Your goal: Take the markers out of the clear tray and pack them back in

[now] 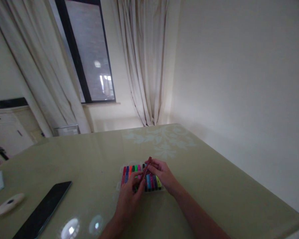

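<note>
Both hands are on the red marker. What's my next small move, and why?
I'd probably turn the red marker in line with the other markers. The left hand and right hand hold it aslant above the case, where the others lie side by side. The hands hide whether a slot is free.

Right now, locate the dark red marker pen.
In the head view, below centre, the dark red marker pen slants between the left hand and right hand, over the clear plastic case of colourful markers.
</note>
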The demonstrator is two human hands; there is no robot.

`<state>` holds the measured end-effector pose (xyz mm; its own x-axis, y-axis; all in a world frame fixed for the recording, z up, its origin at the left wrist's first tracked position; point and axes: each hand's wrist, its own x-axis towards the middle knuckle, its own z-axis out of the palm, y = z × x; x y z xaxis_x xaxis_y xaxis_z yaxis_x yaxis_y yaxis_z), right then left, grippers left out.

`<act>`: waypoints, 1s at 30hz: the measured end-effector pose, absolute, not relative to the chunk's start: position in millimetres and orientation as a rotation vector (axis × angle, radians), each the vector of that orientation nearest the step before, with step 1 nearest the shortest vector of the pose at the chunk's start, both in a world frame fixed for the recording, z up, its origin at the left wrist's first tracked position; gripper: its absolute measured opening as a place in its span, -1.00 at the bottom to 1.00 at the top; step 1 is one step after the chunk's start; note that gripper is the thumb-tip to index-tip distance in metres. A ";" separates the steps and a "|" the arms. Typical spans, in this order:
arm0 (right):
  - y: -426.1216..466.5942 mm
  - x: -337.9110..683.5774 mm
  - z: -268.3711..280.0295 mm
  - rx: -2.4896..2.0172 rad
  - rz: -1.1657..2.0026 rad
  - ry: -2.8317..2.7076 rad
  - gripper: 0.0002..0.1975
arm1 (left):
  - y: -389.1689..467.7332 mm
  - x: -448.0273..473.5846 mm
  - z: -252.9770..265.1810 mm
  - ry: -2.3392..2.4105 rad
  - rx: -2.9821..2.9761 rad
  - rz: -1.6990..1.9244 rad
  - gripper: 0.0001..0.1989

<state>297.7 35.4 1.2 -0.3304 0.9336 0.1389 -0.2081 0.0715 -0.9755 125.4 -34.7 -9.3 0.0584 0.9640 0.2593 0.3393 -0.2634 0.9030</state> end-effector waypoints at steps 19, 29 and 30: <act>30.3 297.8 6.3 -0.836 1.481 -1.392 -0.49 | -33.9 124.1 -14.3 1.615 1.863 1.345 -0.85; 48.4 319.0 8.6 -1.061 1.152 -1.238 -0.56 | -40.2 128.0 -29.1 1.373 2.629 0.831 -0.42; 51.9 325.4 7.9 -1.120 1.100 -1.264 -0.57 | -40.7 128.5 -29.6 1.353 2.672 0.744 -0.42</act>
